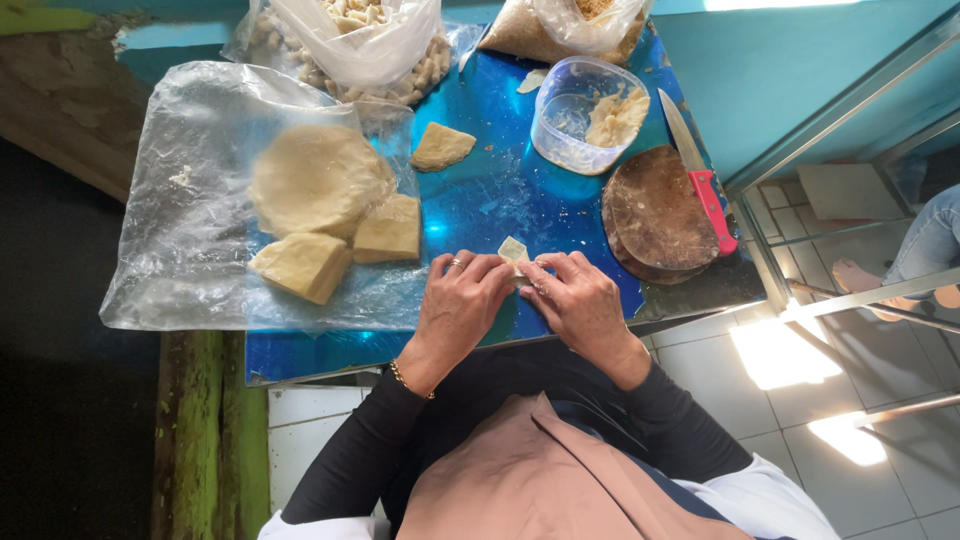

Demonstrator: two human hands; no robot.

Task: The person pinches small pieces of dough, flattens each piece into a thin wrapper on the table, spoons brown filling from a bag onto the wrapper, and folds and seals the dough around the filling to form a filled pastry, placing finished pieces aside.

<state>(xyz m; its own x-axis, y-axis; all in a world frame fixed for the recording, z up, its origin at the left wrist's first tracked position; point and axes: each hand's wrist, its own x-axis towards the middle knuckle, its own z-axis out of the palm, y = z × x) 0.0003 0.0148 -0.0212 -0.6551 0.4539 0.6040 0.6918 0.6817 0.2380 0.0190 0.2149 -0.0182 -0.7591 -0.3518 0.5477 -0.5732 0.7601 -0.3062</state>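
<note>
While both hands meet at the near edge of the blue surface [500, 200], they pinch a small pale dough piece [514, 249] between their fingertips: the left hand [462, 300] and the right hand [575, 300] are closed together on it, touching each other. Off to the left lies a clear plastic sheet [180, 230] carrying a flat dough round [315, 178] and two dough blocks [340, 250] just beside it. Another dough wedge [441, 146] sits bare on the blue, farther back. To the right stands a clear tub [585, 112] with some filling inside, and next to it a round wooden board [660, 212] with a red-handled knife [698, 170] lying across its edge. Two bags [380, 40] sit at the far side.
</note>
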